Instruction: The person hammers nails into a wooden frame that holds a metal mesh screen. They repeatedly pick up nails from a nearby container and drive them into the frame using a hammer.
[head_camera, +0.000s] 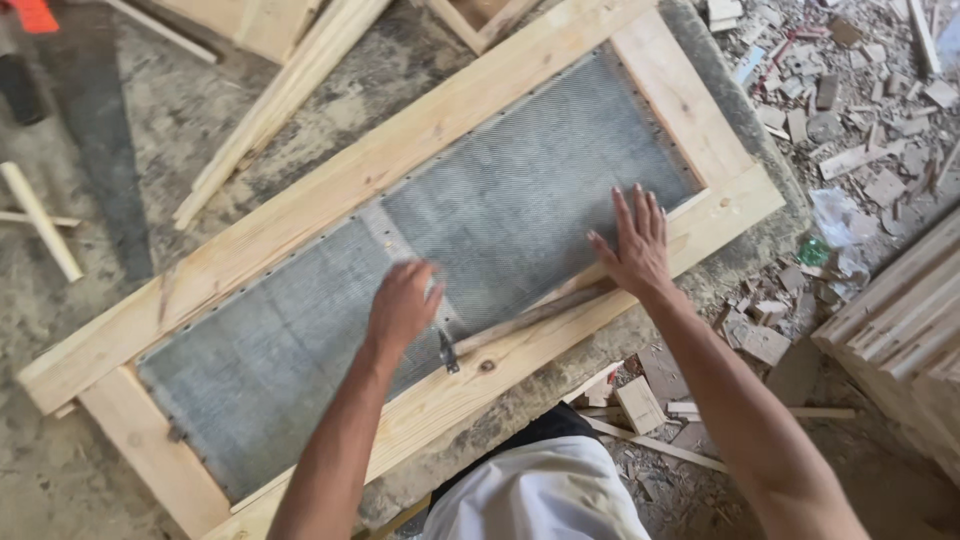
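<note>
Both hands are pressing on the wire mesh (520, 200) inside the wooden frame (380, 160), right hand (635, 245) splayed flat, left hand (400, 305) loosely curled by the hammer (520, 322); mesh looks light, springy, probably best pinned at its edges.

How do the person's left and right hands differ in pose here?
The left hand is curled and blurred over the grey wire mesh; the right hand lies flat, fingers spread, sharp. The left is mid-panel, beside the wooden-handled hammer's head; the right is at the pale wooden frame's inner edge. Neither holds anything.
</note>
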